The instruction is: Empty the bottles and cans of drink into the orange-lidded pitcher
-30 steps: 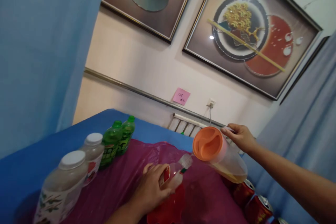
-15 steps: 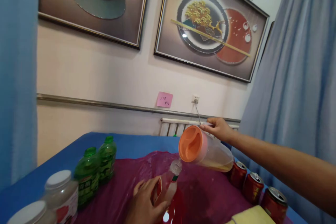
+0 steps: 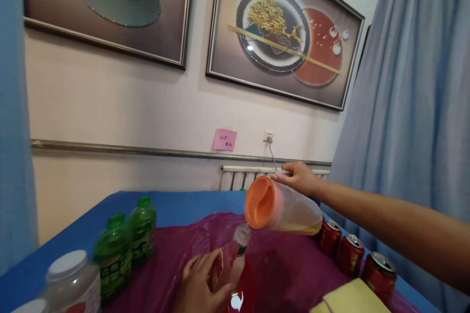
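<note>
My right hand (image 3: pixel 298 178) grips the handle of a clear plastic pitcher (image 3: pixel 297 210) with an orange lid (image 3: pixel 260 203). The pitcher is tipped far over to the left, and some yellowish liquid lies along its lower side. Just below its lid is the open mouth of a clear glass bottle (image 3: pixel 238 254), tilted toward the pitcher. Around the bottle's body, over a red label, my left hand (image 3: pixel 201 281) is closed. Under the bottle shows a red, shiny surface (image 3: pixel 245 291), perhaps a basin; its full shape is cut off by the frame.
Two green plastic bottles (image 3: pixel 142 230) and white-lidded jars (image 3: pixel 73 279) stand at left. Several red cans (image 3: pixel 350 254) line the right, beside a folded yellow cloth (image 3: pixel 352 298). A purple plastic sheet (image 3: pixel 176 244) covers part of the blue table (image 3: pixel 172 205). Behind is a wall with a rail (image 3: pixel 121 149).
The camera view has shifted slightly, so most things appear a little further left. The pitcher lies slightly flatter, still tipped over the bottle, and both hands keep their grips.
</note>
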`<state>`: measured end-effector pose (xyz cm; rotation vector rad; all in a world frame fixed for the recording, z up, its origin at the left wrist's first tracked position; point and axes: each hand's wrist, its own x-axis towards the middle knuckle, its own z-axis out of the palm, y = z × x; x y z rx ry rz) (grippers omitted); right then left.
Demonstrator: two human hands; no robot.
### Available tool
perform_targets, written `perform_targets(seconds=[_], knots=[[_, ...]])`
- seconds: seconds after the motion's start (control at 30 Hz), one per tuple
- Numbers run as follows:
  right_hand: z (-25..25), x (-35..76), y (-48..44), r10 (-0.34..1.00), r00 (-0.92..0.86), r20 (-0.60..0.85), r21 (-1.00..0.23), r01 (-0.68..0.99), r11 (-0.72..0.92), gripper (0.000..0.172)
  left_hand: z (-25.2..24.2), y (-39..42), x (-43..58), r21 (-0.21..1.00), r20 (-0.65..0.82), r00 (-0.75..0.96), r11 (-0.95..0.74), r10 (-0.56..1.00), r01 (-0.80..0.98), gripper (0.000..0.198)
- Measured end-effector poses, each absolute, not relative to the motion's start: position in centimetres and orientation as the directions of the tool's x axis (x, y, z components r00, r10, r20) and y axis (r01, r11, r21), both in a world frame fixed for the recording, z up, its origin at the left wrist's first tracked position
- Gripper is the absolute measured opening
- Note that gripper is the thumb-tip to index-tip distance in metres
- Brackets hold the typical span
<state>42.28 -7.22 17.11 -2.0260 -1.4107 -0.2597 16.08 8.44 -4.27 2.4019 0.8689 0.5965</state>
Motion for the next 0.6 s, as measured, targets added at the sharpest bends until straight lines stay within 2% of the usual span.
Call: perform_targets(seconds=[0.6], knots=[[17.31, 41.98, -7.31, 0.771, 0.394, 0.5, -0.379, 0.9, -0.215, 0.064, -4.41, 8.47, 16.01, 0.575, 0.257, 0.699, -0.687, 0.667, 0.444, 0.062]])
